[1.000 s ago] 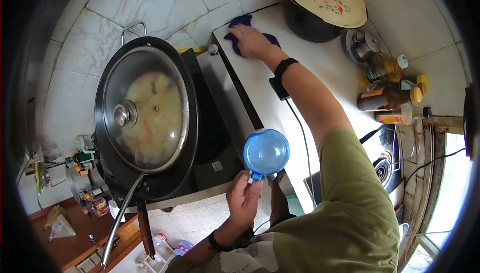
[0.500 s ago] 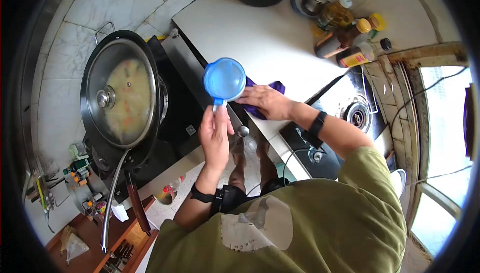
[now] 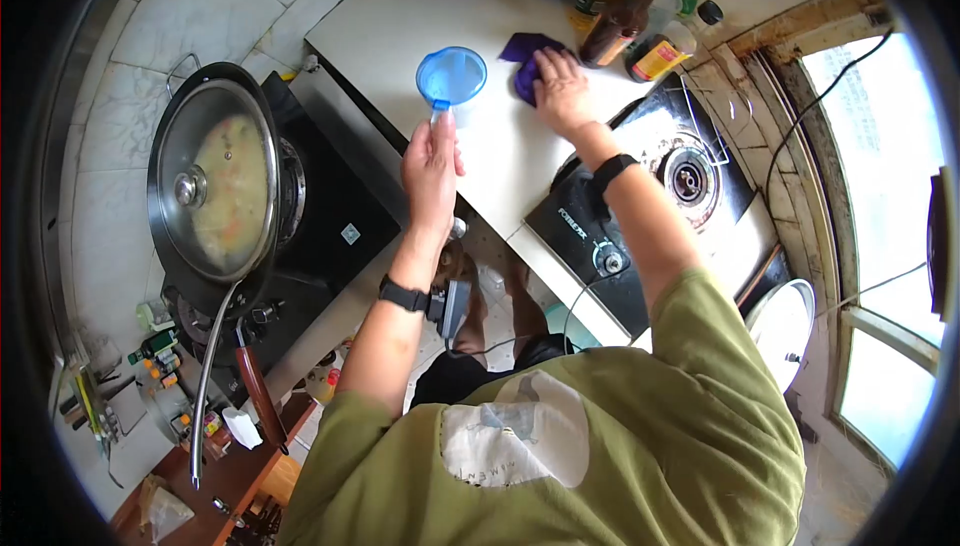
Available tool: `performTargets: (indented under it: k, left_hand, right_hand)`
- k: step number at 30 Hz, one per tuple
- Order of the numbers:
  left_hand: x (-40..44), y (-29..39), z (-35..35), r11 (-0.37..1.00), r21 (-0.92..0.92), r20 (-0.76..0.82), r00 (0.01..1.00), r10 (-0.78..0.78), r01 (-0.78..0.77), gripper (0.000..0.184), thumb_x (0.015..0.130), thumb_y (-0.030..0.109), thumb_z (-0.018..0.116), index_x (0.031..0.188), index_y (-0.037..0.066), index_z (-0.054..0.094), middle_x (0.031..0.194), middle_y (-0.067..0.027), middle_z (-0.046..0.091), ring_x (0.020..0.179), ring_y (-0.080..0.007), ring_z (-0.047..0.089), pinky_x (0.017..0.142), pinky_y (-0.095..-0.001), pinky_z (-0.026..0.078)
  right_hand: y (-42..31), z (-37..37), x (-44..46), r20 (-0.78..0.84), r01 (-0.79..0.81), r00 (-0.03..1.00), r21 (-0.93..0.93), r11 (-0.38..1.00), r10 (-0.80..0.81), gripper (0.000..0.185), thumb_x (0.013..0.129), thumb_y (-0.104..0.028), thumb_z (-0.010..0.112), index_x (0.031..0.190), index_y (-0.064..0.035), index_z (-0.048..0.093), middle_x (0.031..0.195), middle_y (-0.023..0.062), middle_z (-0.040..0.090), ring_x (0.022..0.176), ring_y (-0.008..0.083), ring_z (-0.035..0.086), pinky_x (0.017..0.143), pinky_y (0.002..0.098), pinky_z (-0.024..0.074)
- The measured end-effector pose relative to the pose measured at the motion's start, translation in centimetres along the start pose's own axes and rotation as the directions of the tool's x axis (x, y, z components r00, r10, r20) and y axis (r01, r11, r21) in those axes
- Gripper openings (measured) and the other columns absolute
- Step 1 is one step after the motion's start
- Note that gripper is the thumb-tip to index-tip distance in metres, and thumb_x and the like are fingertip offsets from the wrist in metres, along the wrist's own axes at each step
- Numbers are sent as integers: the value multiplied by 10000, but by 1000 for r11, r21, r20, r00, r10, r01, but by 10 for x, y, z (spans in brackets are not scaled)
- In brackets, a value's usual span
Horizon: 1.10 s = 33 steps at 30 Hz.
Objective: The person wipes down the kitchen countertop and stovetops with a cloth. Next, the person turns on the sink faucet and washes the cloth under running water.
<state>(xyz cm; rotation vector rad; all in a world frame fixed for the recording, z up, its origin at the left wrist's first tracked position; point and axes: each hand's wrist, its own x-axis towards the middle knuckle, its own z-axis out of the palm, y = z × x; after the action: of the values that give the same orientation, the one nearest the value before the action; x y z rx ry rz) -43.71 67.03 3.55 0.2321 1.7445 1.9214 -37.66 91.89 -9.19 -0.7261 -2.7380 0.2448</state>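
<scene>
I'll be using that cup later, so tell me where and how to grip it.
The cup is probably best gripped by its handle, coming from the near side: the handle juts from the round body toward the person, and the left hand holds it there.

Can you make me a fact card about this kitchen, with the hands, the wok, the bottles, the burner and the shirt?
Left hand: grips the handle of a blue see-through container
Right hand: fingers spread on a purple cloth, on the white counter
Wok: dark, on the left, under a clear lid; pale food shows through
Bottles: beyond the right hand
Burner: on the right, no pot on it
Shirt: green, pale patch on front
</scene>
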Motion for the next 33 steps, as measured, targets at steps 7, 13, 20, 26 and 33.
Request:
performTargets:
  k: [7, 13, 20, 26, 33]
  left_hand:
    - [47, -31, 35, 1000, 10, 78, 997, -25, 24, 364, 1057, 385, 619, 873, 73, 587, 709, 33, 526, 561, -39, 479, 502, -221, 407]
    - [73, -49, 57, 996, 59, 231, 969, -85, 73, 389, 1048, 441, 617, 856, 106, 565, 708, 36, 497, 599, -60, 473, 557, -228, 440]
    - [92, -52, 71, 983, 158, 303, 942, -144, 99, 414, 1045, 477, 605, 902, 89, 583, 754, 22, 546, 649, -64, 524, 608, -233, 494]
    - [97, -63, 58, 965, 222, 369, 903, -219, 143, 429, 1057, 479, 577, 1019, 55, 634, 864, -24, 620, 767, -94, 618, 710, -249, 553]
    - [67, -58, 48, 961, 246, 292, 935, -201, 129, 459, 1049, 380, 622, 1341, 46, 506, 1148, -104, 644, 931, -174, 689, 790, -298, 571]
  right_hand:
    - [-79, -55, -113, 188, 186, 960, 131, 974, -209, 548, 897, -224, 651, 1430, -140, 556, 1458, 62, 542, 1408, 290, 452, 1092, 450, 458]
    - [-45, -84, -111, -14, 110, 994, 319, 941, -111, 286, 784, -25, 646, 1060, -96, 664, 957, 120, 667, 880, 361, 640, 826, 465, 527]
    - [-24, -58, -102, 102, -93, 987, -245, 965, 121, 638, 989, -313, 577, 1528, 0, 436, 1527, 170, 505, 1424, 344, 436, 1169, 461, 361]
    - [-91, -68, -156, 241, 156, 965, -209, 965, -104, 613, 956, -175, 513, 1531, 18, 424, 1550, 173, 473, 1442, 334, 421, 1157, 448, 357]
    - [-115, -100, -184, 297, 268, 903, 172, 948, -309, 332, 834, -143, 620, 1163, -130, 660, 1101, 35, 632, 1122, 258, 567, 948, 396, 439]
